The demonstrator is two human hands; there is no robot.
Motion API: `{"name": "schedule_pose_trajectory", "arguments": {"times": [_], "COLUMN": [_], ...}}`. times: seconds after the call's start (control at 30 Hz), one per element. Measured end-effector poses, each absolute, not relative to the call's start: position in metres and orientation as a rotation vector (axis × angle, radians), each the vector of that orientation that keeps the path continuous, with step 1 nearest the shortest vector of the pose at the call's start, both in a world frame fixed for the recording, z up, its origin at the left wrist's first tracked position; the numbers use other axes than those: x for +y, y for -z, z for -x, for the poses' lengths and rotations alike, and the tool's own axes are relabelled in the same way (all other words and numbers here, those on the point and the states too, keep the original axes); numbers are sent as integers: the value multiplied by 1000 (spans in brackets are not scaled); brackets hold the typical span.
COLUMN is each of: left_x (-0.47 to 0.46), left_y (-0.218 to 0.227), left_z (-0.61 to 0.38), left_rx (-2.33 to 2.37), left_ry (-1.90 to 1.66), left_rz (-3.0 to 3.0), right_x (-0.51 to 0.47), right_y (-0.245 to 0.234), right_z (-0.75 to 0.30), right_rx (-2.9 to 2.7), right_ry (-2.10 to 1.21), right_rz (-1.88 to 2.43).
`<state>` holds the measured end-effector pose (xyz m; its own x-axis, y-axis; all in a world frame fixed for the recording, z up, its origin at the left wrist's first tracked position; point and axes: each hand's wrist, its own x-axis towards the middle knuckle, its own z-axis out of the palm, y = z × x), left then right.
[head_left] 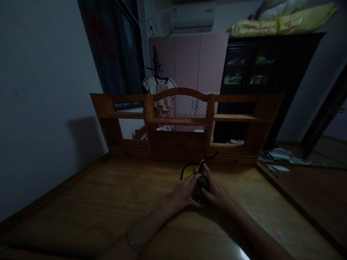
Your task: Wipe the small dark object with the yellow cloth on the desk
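Note:
On the wooden surface, both of my hands close around a small black case or pouch (198,196) with a glossy lower part. Its yellow inner side (189,171), edged in black, shows beyond my fingers. My left hand (185,189) grips the case from the left, palm down, with a band on the wrist. From the right, my right hand (216,189) holds a dark rounded part (203,183), its fingers curled over it. Whether that part belongs to the case or is separate I cannot tell. A thin black strap (213,156) sticks out at the upper right.
A wooden shelf unit (179,121) stands at the far edge of the wooden surface (121,202). A wall (46,90) borders the left, and a raised wooden rail (292,202) the right. Behind are a pink wardrobe (187,61), hanging clothes (162,94) and a dark cabinet (287,72). The light is dim.

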<state>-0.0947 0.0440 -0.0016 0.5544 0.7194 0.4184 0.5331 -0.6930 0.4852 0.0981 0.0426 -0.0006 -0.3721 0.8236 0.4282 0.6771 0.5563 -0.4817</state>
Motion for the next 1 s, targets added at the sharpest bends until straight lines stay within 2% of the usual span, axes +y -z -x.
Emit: {"name": "schedule_pose_trajectory", "arguments": {"times": [0.37,0.63,0.83,1.0], "left_x": [49,43,43,44], "left_y": [15,17,16,17], "left_z": [94,86,86,86], "left_rx": [1160,1316,1263,1405], "left_ry": [-891,-856,-917,-981], "left_rz": [-2471,-2264,-2351,-2356], "right_x": [47,48,49,57], "right_y": [2,-1,3,7], "right_z": [-95,-100,-100,-99], "right_rx": [-1998,-2084,-2119,-2087], "right_ry": [-584,-540,-498,-397], "right_rz": [1059,1081,1111,1227]}}
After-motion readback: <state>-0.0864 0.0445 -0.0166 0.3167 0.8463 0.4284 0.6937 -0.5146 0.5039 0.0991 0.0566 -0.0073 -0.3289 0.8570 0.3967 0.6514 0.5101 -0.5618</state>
